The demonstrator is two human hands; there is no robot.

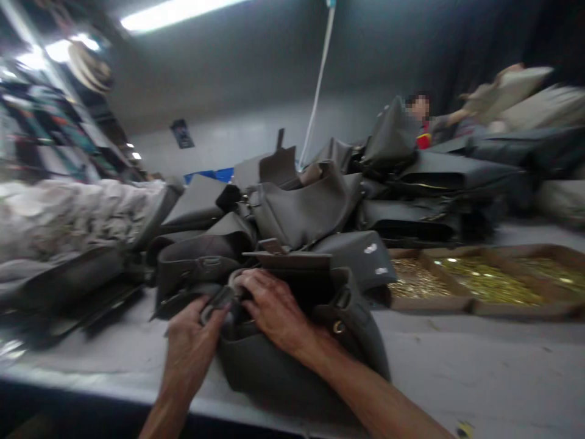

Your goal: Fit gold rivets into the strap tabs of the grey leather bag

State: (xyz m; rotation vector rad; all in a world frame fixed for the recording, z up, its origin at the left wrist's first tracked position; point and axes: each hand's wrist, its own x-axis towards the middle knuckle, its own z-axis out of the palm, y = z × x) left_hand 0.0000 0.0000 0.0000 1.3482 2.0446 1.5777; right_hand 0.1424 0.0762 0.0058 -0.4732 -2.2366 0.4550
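A dark grey leather handbag [283, 372] lies on the table in front of me, its mouth facing up and a gold-coloured ring on its right side. My left hand [194, 332] pinches a dark strap or tab at the bag's left end between thumb and fingers. Curled over the bag's left edge, my right hand [274, 305] grips the same area, its fingertips partly inside the opening. Blur hides the exact piece between the fingers. Another grey bag [196, 268] stands directly behind my left hand.
Many grey bags [306, 207] are heaped behind. At the right, a cardboard tray [470, 305] holds small gold-coloured metal parts in compartments. Pale bundled pieces [77, 213] line the left. A person [425, 125] is behind the pile at the right. The white table [457, 366] has its front edge near me.
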